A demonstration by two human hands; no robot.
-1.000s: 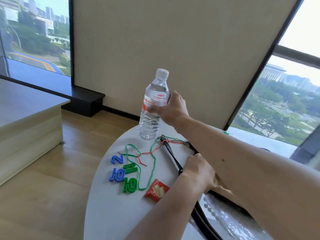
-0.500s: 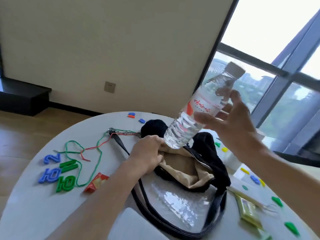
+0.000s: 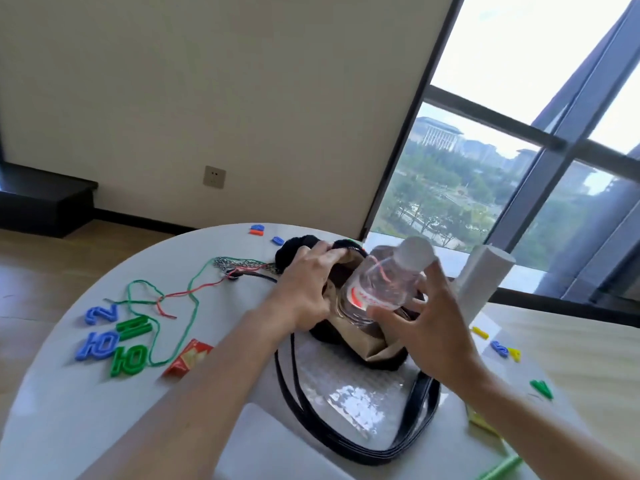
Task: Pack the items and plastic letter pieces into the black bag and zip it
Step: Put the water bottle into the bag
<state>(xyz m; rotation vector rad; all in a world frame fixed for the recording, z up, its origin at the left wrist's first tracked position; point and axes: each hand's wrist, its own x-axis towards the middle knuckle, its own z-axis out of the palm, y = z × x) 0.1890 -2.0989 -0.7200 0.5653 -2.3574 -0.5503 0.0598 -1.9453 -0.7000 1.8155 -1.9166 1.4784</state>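
Lowered since earlier, the water bottle (image 3: 377, 289) tilts base-first into the black bag (image 3: 370, 344), right hand (image 3: 433, 327) fingers curled loosely round it, left hand (image 3: 304, 285) gripping its ten o'clock rim; next, probably release and push down.

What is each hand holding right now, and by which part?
The left hand grips the black bag by its opening rim; the right hand holds the water bottle around its labelled middle.

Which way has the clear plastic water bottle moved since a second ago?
Yes. The clear plastic water bottle left the white round table beside the green cord; it now tilts base-first into the open black bag, right of that cord.
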